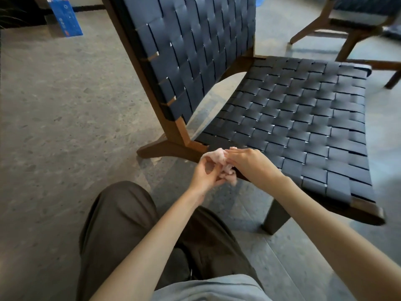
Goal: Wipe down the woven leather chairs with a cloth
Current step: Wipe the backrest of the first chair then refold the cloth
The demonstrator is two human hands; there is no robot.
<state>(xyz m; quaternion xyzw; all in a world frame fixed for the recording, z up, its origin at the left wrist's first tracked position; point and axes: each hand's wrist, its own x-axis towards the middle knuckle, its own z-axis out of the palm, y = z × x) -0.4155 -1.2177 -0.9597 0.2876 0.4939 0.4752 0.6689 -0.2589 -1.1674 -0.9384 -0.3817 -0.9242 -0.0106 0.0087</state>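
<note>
A low chair (288, 118) with dark blue woven leather straps and a brown wooden frame fills the middle of the view. Its seat spreads to the right and its back leans up at the top. A crumpled pale pink cloth (219, 162) is bunched between both hands at the near left corner of the seat. My left hand (206, 173) grips the cloth from below with curled fingers. My right hand (245, 161) holds its right side from above, fingers pointing left. A second woven chair (355, 20) stands at the top right, partly cut off.
The floor (65, 127) is grey speckled stone, open to the left of the chair. A blue box (66, 17) leans at the top left. My knee in dark trousers (121, 213) sits below the hands.
</note>
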